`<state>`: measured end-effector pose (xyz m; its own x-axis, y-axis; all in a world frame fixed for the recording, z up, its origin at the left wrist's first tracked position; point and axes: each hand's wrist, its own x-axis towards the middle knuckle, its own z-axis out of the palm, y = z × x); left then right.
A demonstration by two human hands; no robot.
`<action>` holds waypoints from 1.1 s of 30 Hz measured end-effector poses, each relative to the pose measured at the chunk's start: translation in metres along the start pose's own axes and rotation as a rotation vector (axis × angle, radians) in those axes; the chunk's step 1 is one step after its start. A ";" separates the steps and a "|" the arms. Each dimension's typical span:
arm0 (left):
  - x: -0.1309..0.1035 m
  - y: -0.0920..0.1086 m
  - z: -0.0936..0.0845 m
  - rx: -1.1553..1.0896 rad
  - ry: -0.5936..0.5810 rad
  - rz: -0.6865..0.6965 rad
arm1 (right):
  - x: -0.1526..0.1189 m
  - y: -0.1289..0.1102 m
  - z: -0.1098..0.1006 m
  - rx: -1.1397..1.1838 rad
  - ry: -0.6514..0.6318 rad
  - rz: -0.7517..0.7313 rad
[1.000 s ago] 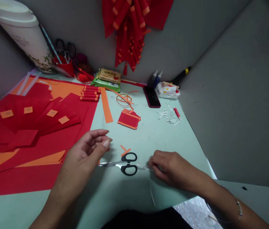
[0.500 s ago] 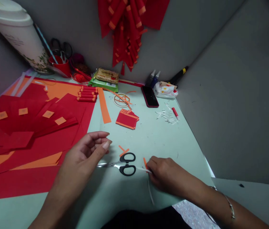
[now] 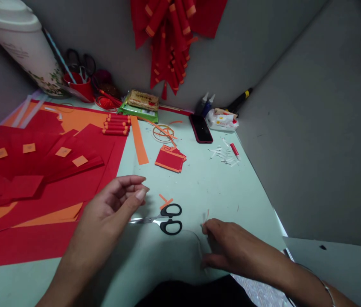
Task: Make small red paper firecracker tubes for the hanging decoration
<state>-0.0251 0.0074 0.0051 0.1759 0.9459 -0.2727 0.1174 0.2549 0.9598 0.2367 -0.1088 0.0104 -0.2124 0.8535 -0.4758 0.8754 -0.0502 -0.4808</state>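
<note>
Glossy black plastic scissor handles (image 3: 171,227)

No words or numbers can be made out for certain. The tall white cup (image 3: 17,47) bears small lines of print on its side — too small to read. A pale label with dark bars sits on the green packet (image 3: 138,111), its print illegible, and the white wrapper (image 3: 221,119) shows red marks. The orange squares (image 3: 63,152) carry faint grey marks — also unreadable.

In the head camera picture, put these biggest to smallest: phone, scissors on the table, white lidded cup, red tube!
1. White lidded cup
2. Scissors
3. Phone
4. Red tube
</note>
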 end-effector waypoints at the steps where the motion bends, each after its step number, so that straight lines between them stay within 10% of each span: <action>1: 0.000 0.000 0.000 0.002 0.000 0.001 | -0.001 -0.001 0.005 0.021 0.046 0.032; 10: 0.000 -0.001 0.002 0.000 -0.008 0.004 | 0.015 0.003 0.032 -0.097 0.269 0.181; 27: -0.002 0.002 -0.001 0.035 0.001 0.001 | 0.002 0.002 0.003 -0.037 -0.021 -0.086; 33: -0.002 0.002 0.000 0.050 0.010 0.020 | 0.011 0.007 0.003 -0.293 0.110 -0.208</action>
<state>-0.0254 0.0065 0.0080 0.1690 0.9528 -0.2524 0.1624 0.2256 0.9606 0.2393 -0.1011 -0.0004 -0.3652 0.8812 -0.3003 0.9087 0.2674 -0.3204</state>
